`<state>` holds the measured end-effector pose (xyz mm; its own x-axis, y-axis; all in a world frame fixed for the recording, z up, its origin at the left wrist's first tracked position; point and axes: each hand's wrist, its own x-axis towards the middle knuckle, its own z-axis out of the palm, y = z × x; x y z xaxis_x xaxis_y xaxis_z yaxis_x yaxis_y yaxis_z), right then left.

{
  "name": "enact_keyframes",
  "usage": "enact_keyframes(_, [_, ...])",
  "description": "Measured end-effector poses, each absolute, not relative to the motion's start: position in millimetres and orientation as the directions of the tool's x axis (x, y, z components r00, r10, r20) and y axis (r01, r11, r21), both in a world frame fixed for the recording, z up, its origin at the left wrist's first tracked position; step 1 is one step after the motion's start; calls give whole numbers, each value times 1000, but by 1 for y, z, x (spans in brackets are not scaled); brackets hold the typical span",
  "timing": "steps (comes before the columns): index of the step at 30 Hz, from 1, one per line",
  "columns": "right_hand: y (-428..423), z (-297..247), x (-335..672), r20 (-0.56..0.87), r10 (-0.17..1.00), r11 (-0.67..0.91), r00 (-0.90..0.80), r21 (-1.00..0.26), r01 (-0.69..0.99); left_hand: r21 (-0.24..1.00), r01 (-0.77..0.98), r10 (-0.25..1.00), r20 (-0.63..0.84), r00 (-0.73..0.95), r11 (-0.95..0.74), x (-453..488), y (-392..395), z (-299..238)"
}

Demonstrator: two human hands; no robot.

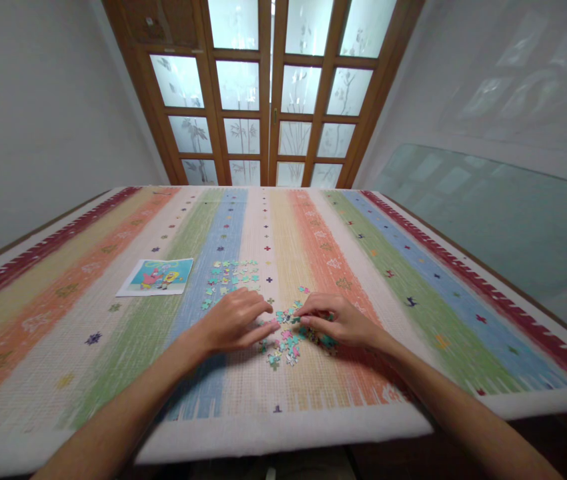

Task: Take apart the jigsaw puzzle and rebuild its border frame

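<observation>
A loose pile of small jigsaw puzzle pieces (289, 341), teal, pink and yellow, lies on the striped cloth in front of me. My left hand (238, 320) reaches in from the pile's left side, thumb and index finger apart, with no piece visible between them. On the other side, my right hand (336, 320) has thumb and forefinger pinched at a teal jigsaw puzzle piece (295, 319). Its curled fingers partly hide more pieces underneath. Just beyond my left hand, several pieces are laid out in rough rows (233, 272).
A printed picture (158, 277) of a yellow and a pink cartoon figure lies flat on the left. The striped tablecloth (393, 267) covers the wide table. Wooden doors with frosted panes (291, 100) stand beyond the far edge, and a glass panel (488, 213) leans at right.
</observation>
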<state>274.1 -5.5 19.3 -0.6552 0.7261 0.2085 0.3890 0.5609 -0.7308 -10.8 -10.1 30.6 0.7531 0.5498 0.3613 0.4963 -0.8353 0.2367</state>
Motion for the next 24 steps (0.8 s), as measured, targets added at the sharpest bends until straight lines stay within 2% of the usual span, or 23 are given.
enact_keyframes(5, [-15, 19, 262, 206, 711, 520, -673, -797, 306, 391, 383, 512, 315, 799, -837, 16, -27, 23])
enact_keyframes(8, [-16, 19, 261, 171, 720, 485, -673, -817, 311, 481, 401, 561, 251, 789, -780, 14, -27, 27])
enact_keyframes(12, [-11, 20, 267, 173, 769, 477, -616, -796, 372, 541, 491, 661, 170, 731, -682, -7, -15, 39])
enact_keyframes(15, [-2, 19, 276, 197, 796, 487, -572, -770, 413, 532, 576, 739, 154, 655, -621, -33, 0, 45])
enact_keyframes(24, [20, 22, 307, 290, 857, 496, -426, -690, 527, 401, 712, 789, 47, 612, -576, -75, 27, 38])
